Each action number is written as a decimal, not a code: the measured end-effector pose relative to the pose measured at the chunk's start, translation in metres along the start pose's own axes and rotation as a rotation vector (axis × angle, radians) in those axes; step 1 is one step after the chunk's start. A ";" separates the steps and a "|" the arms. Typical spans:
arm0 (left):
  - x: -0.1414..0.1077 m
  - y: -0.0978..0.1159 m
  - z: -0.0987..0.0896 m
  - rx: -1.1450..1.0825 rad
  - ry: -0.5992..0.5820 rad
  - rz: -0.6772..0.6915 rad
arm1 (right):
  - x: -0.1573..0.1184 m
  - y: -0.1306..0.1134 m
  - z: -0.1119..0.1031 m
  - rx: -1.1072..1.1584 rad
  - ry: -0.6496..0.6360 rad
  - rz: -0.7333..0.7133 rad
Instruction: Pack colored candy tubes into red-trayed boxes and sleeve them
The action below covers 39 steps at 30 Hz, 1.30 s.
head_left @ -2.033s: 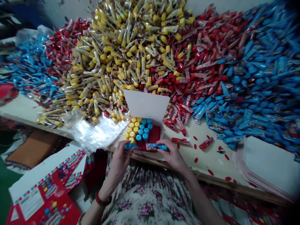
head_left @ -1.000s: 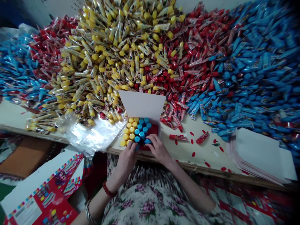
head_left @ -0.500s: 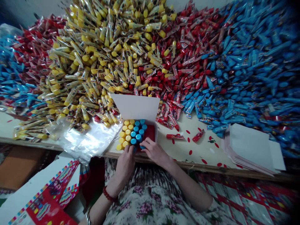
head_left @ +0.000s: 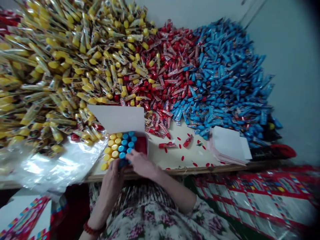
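An open white box (head_left: 147,146) stands at the table's front edge, its white lid flap (head_left: 120,118) raised at the back. Rows of yellow-capped tubes (head_left: 115,146) fill its left part, with blue-capped tubes (head_left: 124,142) beside them. Red lining (head_left: 140,145) shows bare on the right. My left hand (head_left: 113,178) is closed at the box's front edge, its fingers against a blue-capped tube there. My right hand (head_left: 142,164) reaches in from the right with bent fingers on a blue-capped tube in the front rows. The fingers partly hide both tubes.
Behind the box rise heaps of yellow tubes (head_left: 82,60), red tubes (head_left: 165,63) and blue tubes (head_left: 220,80). Clear plastic (head_left: 62,163) lies left. Two loose red tubes and a stack of white cartons (head_left: 228,146) sit right. Printed red packaging (head_left: 260,193) is below the table.
The view has swung to the right, so everything appears further left. Both hands stay at the box's front, working at the blue-capped tubes, with little other visible change.
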<state>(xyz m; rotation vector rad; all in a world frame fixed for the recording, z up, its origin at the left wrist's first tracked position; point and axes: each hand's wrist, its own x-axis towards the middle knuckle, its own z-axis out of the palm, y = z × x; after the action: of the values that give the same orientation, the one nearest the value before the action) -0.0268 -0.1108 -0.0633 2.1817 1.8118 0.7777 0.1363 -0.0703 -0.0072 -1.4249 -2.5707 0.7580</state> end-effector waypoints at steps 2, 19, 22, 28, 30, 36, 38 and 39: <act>-0.001 0.003 -0.005 -0.016 0.000 0.013 | 0.001 0.014 -0.003 0.087 -0.006 -0.016; -0.002 0.004 -0.014 -0.066 0.060 0.033 | 0.002 -0.010 0.020 -0.199 0.157 -0.159; -0.005 0.017 -0.021 -0.093 0.161 0.048 | -0.012 0.012 0.025 0.001 0.292 -0.184; 0.013 0.079 0.011 -0.287 -0.039 0.210 | -0.076 0.130 0.001 0.071 0.681 0.408; 0.032 0.103 0.043 -0.187 -0.264 0.201 | -0.098 0.175 -0.015 -0.116 0.576 0.662; 0.083 0.144 0.126 0.226 -0.568 0.308 | -0.127 0.233 -0.032 -0.438 0.044 0.531; 0.085 0.146 0.136 0.230 -0.583 0.356 | -0.125 0.231 -0.029 -0.454 0.017 0.419; 0.085 0.146 0.137 0.222 -0.591 0.361 | -0.123 0.229 -0.028 -0.453 0.014 0.375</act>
<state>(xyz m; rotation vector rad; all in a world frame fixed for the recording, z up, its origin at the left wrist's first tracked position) 0.1776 -0.0393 -0.0874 2.5507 1.2745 -0.0474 0.3893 -0.0608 -0.0730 -2.0687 -2.6026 0.1896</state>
